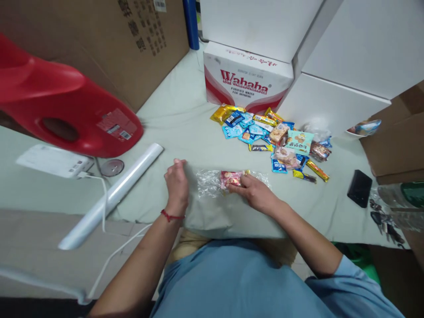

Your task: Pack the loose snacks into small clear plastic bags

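A clear plastic bag (208, 182) lies on the pale green cloth (185, 123) in front of me. My left hand (177, 183) is closed on the bag's left edge. My right hand (255, 191) pinches a small red snack packet (231, 178) that sits in or on the bag. Beyond my right hand lies a pile of several snack packets (274, 137) in blue, yellow and orange wrappers.
A roll of clear bags (114, 192) lies to the left, near a white power strip (54, 161) with its cable and a red plastic object (62, 106). A Wahaha carton (247, 79) and white boxes stand behind. A black phone (359, 187) and keys (386, 223) lie at right.
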`<state>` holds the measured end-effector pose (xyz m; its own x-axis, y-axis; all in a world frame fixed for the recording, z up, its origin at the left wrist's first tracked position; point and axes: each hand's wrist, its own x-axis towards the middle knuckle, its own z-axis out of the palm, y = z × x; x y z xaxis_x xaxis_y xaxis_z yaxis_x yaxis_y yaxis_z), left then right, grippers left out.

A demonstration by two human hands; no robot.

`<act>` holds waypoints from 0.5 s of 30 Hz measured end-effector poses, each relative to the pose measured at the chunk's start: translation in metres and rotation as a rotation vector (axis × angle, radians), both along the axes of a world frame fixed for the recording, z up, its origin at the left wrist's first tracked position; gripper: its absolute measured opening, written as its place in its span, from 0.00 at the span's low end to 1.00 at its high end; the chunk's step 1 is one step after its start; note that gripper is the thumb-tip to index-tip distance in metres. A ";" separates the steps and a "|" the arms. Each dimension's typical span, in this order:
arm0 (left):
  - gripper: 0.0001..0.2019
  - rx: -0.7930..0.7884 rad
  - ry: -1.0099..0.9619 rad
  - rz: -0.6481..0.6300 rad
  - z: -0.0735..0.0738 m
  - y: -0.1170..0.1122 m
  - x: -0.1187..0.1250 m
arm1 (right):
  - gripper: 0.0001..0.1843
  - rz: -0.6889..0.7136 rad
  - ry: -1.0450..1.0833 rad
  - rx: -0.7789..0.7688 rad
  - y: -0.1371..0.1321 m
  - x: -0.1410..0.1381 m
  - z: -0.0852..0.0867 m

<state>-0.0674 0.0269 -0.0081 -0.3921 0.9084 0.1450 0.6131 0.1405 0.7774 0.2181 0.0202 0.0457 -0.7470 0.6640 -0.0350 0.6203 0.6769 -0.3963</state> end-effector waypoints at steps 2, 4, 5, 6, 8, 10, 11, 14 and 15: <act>0.20 -0.116 0.095 -0.016 0.005 -0.004 0.013 | 0.26 -0.013 -0.003 -0.001 -0.001 0.001 -0.001; 0.16 -0.144 0.169 -0.146 0.016 -0.015 0.026 | 0.26 -0.030 -0.006 -0.004 -0.001 0.002 -0.003; 0.13 -0.131 0.169 -0.201 0.023 -0.021 0.031 | 0.26 -0.037 -0.002 -0.008 -0.001 0.002 -0.004; 0.11 -0.117 0.140 -0.242 0.031 -0.027 0.036 | 0.25 -0.041 0.005 -0.014 -0.001 0.002 -0.005; 0.05 -0.104 0.036 -0.275 0.046 -0.036 0.043 | 0.25 -0.030 0.024 -0.030 -0.002 0.001 -0.006; 0.06 -0.103 -0.054 -0.298 0.059 -0.038 0.053 | 0.24 -0.006 0.037 -0.046 -0.002 -0.002 -0.006; 0.06 -0.104 -0.081 -0.316 0.064 -0.036 0.060 | 0.23 0.004 0.042 -0.054 -0.003 -0.004 -0.005; 0.06 -0.116 -0.087 -0.387 0.072 -0.029 0.084 | 0.21 0.001 0.075 -0.065 -0.005 -0.009 0.000; 0.08 -0.114 -0.046 -0.419 0.072 -0.027 0.091 | 0.21 -0.005 0.097 -0.070 -0.005 -0.008 0.003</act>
<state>0.0239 -0.0003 0.0643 0.0102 0.9996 0.0254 0.6007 -0.0265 0.7990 0.2100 0.0152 0.0484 -0.7457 0.6662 -0.0092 0.5802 0.6426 -0.5005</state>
